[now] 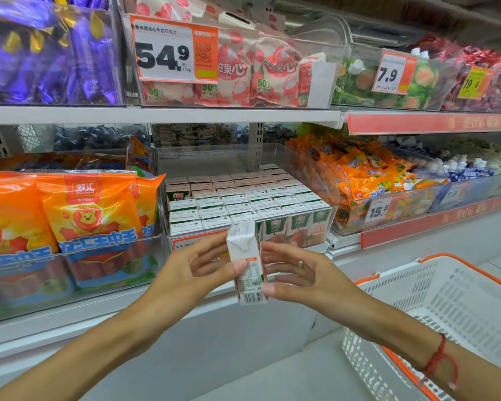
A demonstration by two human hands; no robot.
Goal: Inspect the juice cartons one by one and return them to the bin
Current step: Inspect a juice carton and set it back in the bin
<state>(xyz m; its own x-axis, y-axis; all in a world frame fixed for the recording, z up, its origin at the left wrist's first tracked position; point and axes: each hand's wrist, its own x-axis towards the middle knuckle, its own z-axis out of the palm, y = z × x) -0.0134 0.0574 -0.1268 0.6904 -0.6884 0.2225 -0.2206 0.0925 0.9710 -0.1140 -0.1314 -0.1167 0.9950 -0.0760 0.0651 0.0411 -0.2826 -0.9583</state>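
I hold one small white juice carton [248, 263] upright in front of the shelf, its barcode side towards me. My left hand [198, 263] pinches its left side with the thumb on the front. My right hand [297, 270] holds its right side, thumb near the bottom corner. Just behind it stands the clear plastic bin [329, 218] on the lower shelf, filled with several rows of the same cartons [237, 198], white tops up.
Orange sausage packs [90, 209] fill the bin to the left, orange snack bags [365, 175] the bin to the right. The upper shelf carries candy bins with price tags. A white basket with orange trim [434, 319] sits at lower right, by my right forearm.
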